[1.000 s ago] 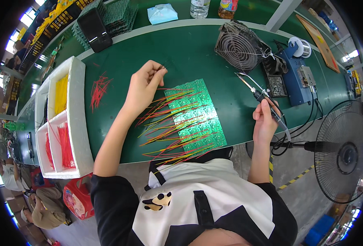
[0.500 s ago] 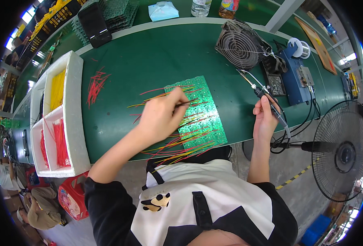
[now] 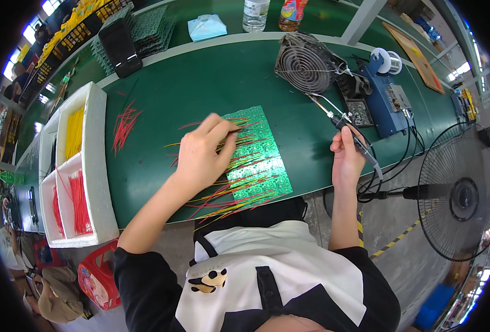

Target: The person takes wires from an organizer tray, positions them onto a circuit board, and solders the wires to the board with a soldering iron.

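My left hand (image 3: 203, 152) is over the left edge of a green circuit board panel (image 3: 267, 157), thumb and forefinger pinched near its far end. A thin wire seems to be between the fingertips, partly hidden by them. Red and yellow wires (image 3: 217, 207) run across the panel in rows, their loose ends spreading left and toward my body. Right of the panel, my right hand (image 3: 347, 160) grips a soldering iron (image 3: 360, 145) with a thin feed tube alongside. The iron's metal tip points up and left, apart from the panel, near a small fan (image 3: 306, 66).
At left, a white foam tray (image 3: 109, 182) holds yellow and red wires; loose red wires (image 3: 125, 130) lie beside it. A blue soldering unit (image 3: 386, 113) with a solder spool (image 3: 386, 61) stands at right. Two bottles (image 3: 255, 15) and a tissue pack (image 3: 207, 27) are behind.
The whole view has shifted slightly. My left hand has moved a little toward the far end of the panel. My right hand still holds the iron in about the same place.
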Demonstrator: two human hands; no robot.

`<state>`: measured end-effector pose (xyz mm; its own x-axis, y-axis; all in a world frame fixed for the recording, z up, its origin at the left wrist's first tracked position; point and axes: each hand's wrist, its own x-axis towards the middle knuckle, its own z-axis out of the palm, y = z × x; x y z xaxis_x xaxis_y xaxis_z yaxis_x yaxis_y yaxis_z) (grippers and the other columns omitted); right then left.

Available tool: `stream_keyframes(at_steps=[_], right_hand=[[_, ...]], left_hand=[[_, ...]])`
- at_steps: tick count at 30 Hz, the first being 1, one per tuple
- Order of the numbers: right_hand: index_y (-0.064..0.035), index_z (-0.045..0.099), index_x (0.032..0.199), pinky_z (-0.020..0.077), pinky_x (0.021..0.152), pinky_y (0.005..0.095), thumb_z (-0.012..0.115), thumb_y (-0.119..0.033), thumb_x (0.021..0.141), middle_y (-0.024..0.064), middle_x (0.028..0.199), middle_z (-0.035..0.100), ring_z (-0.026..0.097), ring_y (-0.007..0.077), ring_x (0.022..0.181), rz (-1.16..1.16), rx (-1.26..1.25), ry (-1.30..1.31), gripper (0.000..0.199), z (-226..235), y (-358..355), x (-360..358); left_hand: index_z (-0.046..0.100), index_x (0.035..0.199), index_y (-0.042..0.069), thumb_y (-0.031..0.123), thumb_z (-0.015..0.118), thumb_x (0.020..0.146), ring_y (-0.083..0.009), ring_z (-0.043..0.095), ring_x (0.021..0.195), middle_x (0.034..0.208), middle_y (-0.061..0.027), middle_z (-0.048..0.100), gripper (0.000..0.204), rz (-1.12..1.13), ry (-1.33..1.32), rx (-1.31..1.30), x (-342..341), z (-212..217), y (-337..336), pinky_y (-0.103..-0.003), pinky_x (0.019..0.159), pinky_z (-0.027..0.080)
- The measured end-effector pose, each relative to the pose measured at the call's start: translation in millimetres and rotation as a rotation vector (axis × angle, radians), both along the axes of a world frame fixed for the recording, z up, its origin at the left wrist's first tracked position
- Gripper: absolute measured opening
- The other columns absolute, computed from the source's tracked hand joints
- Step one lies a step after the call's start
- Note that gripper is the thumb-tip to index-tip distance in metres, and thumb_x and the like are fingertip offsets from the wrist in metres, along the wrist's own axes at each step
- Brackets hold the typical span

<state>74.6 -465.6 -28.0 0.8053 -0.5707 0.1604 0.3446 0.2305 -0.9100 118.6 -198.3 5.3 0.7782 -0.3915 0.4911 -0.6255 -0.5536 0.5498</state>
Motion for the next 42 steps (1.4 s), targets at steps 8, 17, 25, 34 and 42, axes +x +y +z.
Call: stream_keyframes(at_steps=[8,17,25,34,42], right_hand=[[0.0012,0.059,0.092,0.0422,0.05,0.0202,0.06,-0.013,0.086,0.0051,0.067,0.057,0.051,0.0092,0.053,0.026,0.075,0.029,0.016,10,10,-3],[-0.0002,0.053,0.09,0.0415,0.051,0.0197,0.063,-0.011,0.083,0.0056,0.068,0.057,0.051,0.0083,0.053,-0.053,-0.232,0.049,0.016,7,6,-8],[-0.0005,0.053,0.089,0.0363,0.058,0.0159,0.064,-0.003,0.079,0.0007,0.074,0.055,0.047,0.0039,0.063,-0.165,-0.553,0.042,0.016,-7,-52,-25],[-0.0014,0.051,0.088,0.0368,0.059,0.0164,0.063,0.0,0.078,0.0012,0.075,0.054,0.047,0.0037,0.065,-0.097,-0.616,0.081,0.015,0,-44,-23],[-0.0011,0.052,0.087,0.0358,0.058,0.0165,0.063,-0.002,0.078,0.0001,0.072,0.053,0.045,0.0034,0.063,-0.135,-0.588,0.102,0.015,-2,-52,-28]], left_hand=[[0.064,0.087,0.002,0.002,0.063,0.076,-0.0187,0.054,0.06,0.075,-0.0095,0.057,0.011,-0.036,0.086,-0.069,28,2,-10,-0.026,0.054,0.044],[0.059,0.083,0.001,0.003,0.061,0.078,-0.0188,0.058,0.065,0.078,-0.0084,0.057,0.007,0.02,0.066,-0.025,20,-1,-7,-0.027,0.055,0.046],[0.058,0.086,0.001,-0.004,0.06,0.074,-0.0154,0.059,0.066,0.081,-0.0061,0.057,0.013,-0.103,-0.016,0.029,7,-4,-7,-0.026,0.053,0.046],[0.04,0.093,0.005,0.015,0.044,0.092,-0.0063,0.035,0.047,0.057,-0.0033,0.046,0.011,-0.543,1.108,-1.126,-54,72,-4,-0.02,0.043,0.026],[0.045,0.095,0.004,0.008,0.052,0.088,-0.0232,0.056,0.057,0.09,-0.0276,0.062,0.011,-1.108,1.399,-1.29,-83,98,5,-0.028,0.045,0.039]])
